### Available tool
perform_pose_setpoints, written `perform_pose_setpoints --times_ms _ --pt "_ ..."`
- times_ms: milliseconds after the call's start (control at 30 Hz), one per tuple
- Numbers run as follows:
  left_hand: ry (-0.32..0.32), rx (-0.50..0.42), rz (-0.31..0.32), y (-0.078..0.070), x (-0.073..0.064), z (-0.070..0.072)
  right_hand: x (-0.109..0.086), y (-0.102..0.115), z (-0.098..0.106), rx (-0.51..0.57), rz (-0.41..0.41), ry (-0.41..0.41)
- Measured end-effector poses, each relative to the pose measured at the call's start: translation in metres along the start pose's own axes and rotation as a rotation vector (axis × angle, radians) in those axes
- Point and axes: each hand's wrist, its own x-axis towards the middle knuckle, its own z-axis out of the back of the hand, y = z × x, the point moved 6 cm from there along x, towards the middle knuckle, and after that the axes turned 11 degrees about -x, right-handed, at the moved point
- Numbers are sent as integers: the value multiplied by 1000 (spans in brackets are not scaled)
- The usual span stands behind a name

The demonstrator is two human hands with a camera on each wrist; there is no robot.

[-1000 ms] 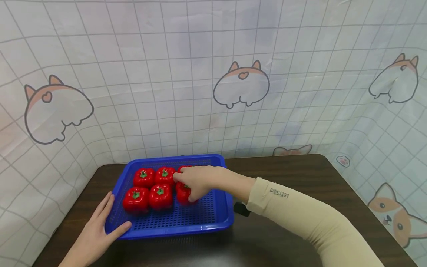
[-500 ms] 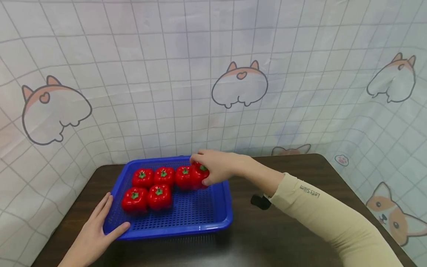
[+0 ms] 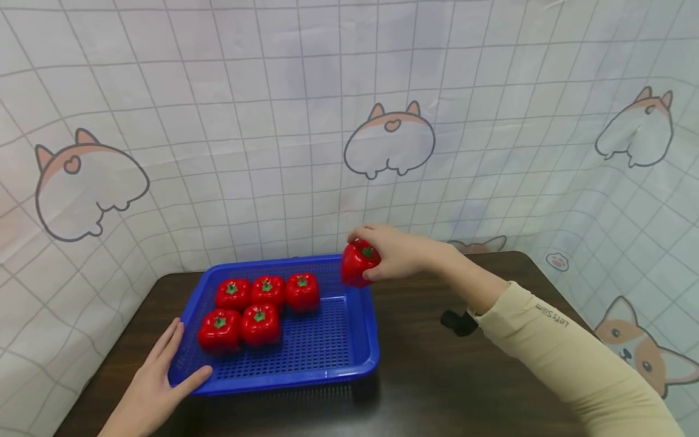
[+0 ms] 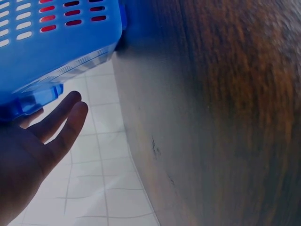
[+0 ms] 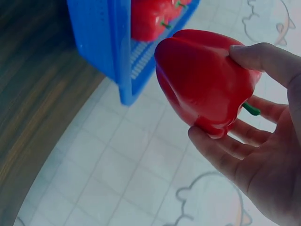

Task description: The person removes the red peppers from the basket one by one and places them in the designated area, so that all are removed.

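A glossy red bell pepper point(image 3: 358, 264) with a green stem is held between the thumb and fingers of my right hand point(image 3: 397, 251), up over the back right corner of the blue plastic basket point(image 3: 295, 377). In the right wrist view the held pepper point(image 5: 207, 80) lies tilted, apart from the basket wall point(image 5: 99, 37). Several more red peppers point(image 3: 260, 324) sit in two rows in the basket's left and middle part. My left hand point(image 3: 155, 379) rests at the basket's left front corner, fingers straight; in the left wrist view its fingers point(image 4: 70, 127) extend beside the rim.
The basket stands on a dark wood-grain table point(image 3: 437, 376). A small black object point(image 3: 459, 323) shows beside the right wrist. Behind the table hangs a white gridded cloth point(image 3: 262, 152) with dog drawings.
My right hand has lifted a pepper from the basket's front row and carried it right, back and up to the far right corner. The left hand stays at the basket's left side.
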Motion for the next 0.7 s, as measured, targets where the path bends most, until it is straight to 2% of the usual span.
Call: perform_pose_setpoints --times_ms 400,600,700 --pt "-24 -23 -41 0 0 1 -29 -43 6 10 -85 -60" --pt "-15 -15 -20 0 0 1 -34 -59 -2 -16 -86 -61" --pt "-13 -15 -11 -2 0 0 -35 -65 -8 7 -90 -63"
